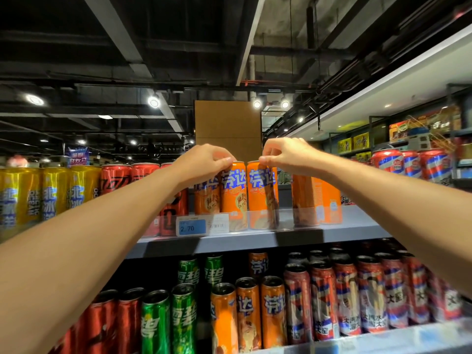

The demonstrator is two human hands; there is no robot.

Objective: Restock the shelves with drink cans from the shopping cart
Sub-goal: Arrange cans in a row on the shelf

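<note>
We reach both bare arms up to the top shelf (255, 240), where tall orange Fanta cans stand upright behind a clear front rail. Our left hand (204, 159) closes its grip on the rim of one orange can (233, 195), fingertips pinching its top edge. Our right hand (286, 155) does the same on the neighbouring orange can (261, 195), thumb and fingers curled round its top. The two gripped cans stand side by side, nearly touching, at the shelf front. A third orange can (207, 198) stands just left of them, partly behind our left wrist, and two more orange cans (316, 198) stand to the right, with a gap between. A blue price tag (192, 227) reading 2.70 sits on the rail below the left-hand can. Red cans (115, 178) and yellow cans (48, 192) fill the shelf further left. The lower shelf (357, 342) carries red, green Sprite (155, 325), orange and red-and-blue striped cans (324, 302). A brown cardboard box (227, 123) stands behind the top row.
</note>
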